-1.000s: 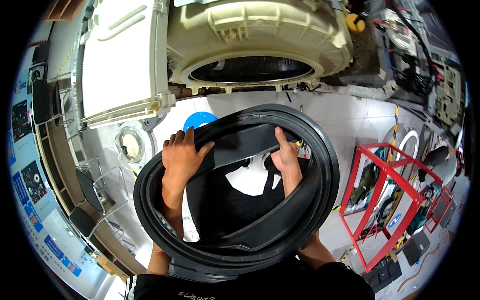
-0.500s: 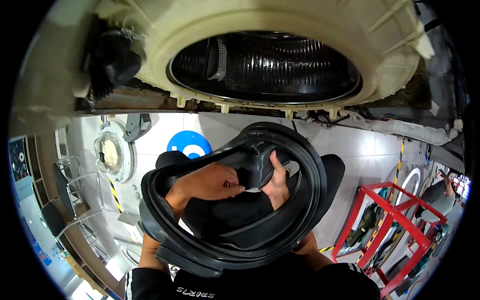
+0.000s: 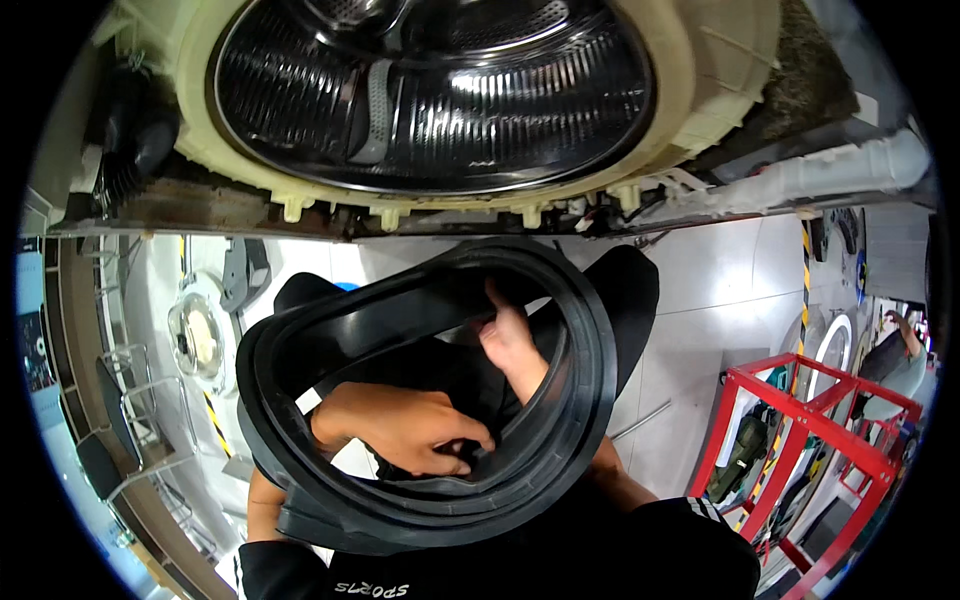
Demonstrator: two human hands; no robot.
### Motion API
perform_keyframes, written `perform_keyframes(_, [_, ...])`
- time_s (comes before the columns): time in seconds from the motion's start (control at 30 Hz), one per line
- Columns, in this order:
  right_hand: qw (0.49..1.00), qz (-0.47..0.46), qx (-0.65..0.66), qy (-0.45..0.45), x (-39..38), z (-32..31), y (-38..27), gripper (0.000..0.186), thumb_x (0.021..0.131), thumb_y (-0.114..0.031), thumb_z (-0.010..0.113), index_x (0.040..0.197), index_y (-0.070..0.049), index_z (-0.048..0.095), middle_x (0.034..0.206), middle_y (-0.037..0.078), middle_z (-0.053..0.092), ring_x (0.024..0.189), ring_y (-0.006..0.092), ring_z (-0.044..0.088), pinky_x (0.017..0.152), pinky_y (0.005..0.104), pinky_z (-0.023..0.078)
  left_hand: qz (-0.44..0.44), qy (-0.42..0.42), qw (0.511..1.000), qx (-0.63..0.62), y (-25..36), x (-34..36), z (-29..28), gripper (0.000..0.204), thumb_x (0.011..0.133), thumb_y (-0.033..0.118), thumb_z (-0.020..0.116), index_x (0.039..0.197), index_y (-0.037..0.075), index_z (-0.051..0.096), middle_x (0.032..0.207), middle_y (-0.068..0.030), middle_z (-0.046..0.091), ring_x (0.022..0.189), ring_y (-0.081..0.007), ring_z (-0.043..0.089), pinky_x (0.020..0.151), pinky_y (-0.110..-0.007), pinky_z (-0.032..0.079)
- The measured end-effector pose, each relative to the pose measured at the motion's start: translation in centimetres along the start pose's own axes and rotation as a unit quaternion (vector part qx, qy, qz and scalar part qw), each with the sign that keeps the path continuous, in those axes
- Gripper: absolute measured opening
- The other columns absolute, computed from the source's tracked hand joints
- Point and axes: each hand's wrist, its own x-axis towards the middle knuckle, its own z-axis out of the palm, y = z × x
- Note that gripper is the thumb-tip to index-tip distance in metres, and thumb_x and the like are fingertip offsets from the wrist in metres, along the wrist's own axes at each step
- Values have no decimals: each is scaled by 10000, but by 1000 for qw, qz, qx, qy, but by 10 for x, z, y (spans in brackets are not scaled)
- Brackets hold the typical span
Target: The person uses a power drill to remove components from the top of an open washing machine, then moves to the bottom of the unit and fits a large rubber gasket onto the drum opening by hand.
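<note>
A large black rubber door gasket [image 3: 598, 390] hangs tilted over my lap, my forearms passing around it and both hands inside the ring. My right hand [image 3: 512, 350] is closed on its far inner wall, thumb up against the rubber and the other fingers partly hidden. Reaching in from the left, my left hand [image 3: 400, 428] shows its back. Its fingers are bent but apart, the tips close to the near inner lip; whether they touch it is unclear.
Ahead is a washing machine's cream tub [image 3: 690, 60] around a ribbed metal drum [image 3: 520, 110]. A red metal frame [image 3: 800, 410] stands at right. A round door [image 3: 195, 335] lies on the floor at left, near chairs [image 3: 110, 400]. Another person [image 3: 895, 360] is at far right.
My left hand has moved away from my right hand toward the gasket's near side, its fingers spreading. The gasket's opening shows wider. The view has shifted, revealing more of the drum.
</note>
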Motion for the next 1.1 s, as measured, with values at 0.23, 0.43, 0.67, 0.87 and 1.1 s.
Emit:
perform_keyframes(0.23, [996,-30,11,-81,15,-16,-14,332,858,-223,631,1164,-131,539,1087,41,591,1006,210,559,817,383,468,40,-36,980,-194,29,35,-19,318,892,109,529,1187,-1,483,706,-59,602,611,-101,526,571,-243,426])
perform_keyframes(0.43, [973,94,92,-189,12,-11,-33,438,842,-258,657,1219,-99,499,1184,82,539,1108,267,494,929,441,417,119,29,970,-208,40,47,-31,384,884,116,516,1224,-56,465,915,-43,571,792,-82,502,681,-219,415])
perform_keyframes(0.67, [962,71,80,-250,-13,-11,-60,616,813,-421,476,1327,-92,393,1368,134,373,1271,373,304,1028,589,196,148,108,949,-257,43,32,-36,313,902,162,530,1122,-61,539,994,-137,638,874,-174,585,803,-297,462])
perform_keyframes(0.87, [940,48,113,-318,-30,2,-66,737,773,-502,362,1394,-105,326,1459,147,265,1343,418,186,1048,654,62,277,46,959,-47,56,33,-33,265,912,159,511,1050,-65,547,923,-187,633,824,-240,599,750,-332,466])
perform_keyframes(1.1, [883,31,-55,-465,-10,29,-61,652,885,-508,431,1398,-122,317,1433,172,301,1290,402,316,1028,623,234,344,77,934,-54,68,57,0,197,863,128,515,916,-61,522,816,-188,609,759,-301,592,685,-363,449])
